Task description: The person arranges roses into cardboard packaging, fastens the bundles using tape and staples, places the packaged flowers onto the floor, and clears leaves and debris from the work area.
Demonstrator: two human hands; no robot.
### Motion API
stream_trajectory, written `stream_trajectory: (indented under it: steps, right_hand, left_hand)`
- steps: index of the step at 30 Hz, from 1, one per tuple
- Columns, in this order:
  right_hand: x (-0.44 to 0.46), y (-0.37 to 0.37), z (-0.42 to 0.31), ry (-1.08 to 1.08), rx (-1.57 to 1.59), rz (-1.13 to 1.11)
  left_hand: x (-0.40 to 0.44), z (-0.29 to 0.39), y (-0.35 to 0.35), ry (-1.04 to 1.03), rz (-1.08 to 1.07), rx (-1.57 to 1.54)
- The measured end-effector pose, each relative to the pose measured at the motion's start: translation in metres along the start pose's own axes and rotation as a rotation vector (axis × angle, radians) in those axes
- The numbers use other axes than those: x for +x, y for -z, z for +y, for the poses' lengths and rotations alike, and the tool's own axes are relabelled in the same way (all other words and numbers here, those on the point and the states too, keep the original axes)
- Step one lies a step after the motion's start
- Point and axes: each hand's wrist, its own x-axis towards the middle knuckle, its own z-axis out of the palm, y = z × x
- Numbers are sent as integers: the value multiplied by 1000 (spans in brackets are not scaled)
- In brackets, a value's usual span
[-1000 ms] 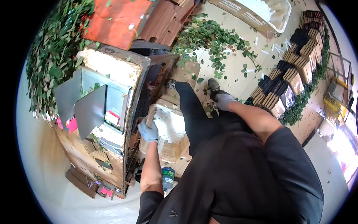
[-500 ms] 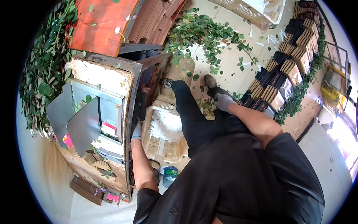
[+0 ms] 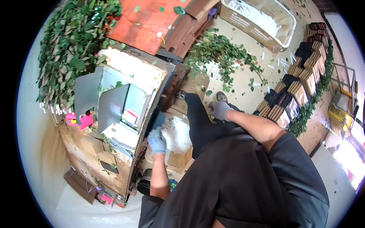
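Observation:
My left hand [image 3: 156, 141], in a light grey glove, is closed at the side of the workbench. A dark blue-grey flat piece [image 3: 158, 119] extends from its fingers. Beside that hand, a pale plastic crate [image 3: 176, 161] on the floor holds white material [image 3: 178, 135], partly covered by a brownish-grey patch. My right hand [image 3: 219, 110], also gloved, is at my bent knee with its fingers loosely spread and nothing visible in them.
The workbench [image 3: 95, 163] carries a metal box [image 3: 137, 102], grey plates and leafy stems [image 3: 70, 57]. Cut leaves [image 3: 218, 49] lie on the floor. Bundled stacks [image 3: 300, 79] line the right, a large crate [image 3: 247, 24] stands at the top, and a dark bucket [image 3: 144, 182] is beside the bench.
My left hand has come out from beneath the bench edge with the dark flat piece. A second ago it held a brownish piece over the crate. My right hand has shifted slightly, and the view has moved.

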Motion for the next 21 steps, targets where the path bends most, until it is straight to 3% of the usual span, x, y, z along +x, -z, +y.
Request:
stream_trajectory:
  steps: [2,6,9,12,15,18,21]
  right_hand:
    - [-10,6,-19,159,18,49]
    - [-52,39,-68,278,174,-67]
    - [-75,43,-66,477,257,47]
    - [-124,69,-65,634,431,180]
    - [-196,118,-69,726,555,468]
    - [-245,165,-65,890,209,592]
    - [-265,186,-53,786,21,714]
  left_hand:
    - [-22,28,-3,10,-150,-4]
    - [-21,120,17,171,66,-406]
    - [21,199,71,234,106,-485]
    - [60,249,92,161,278,-664]
    - [87,297,109,324,210,-1122]
    - [106,344,140,342,40,-1479]
    - [117,364,130,155,-12,-1411]
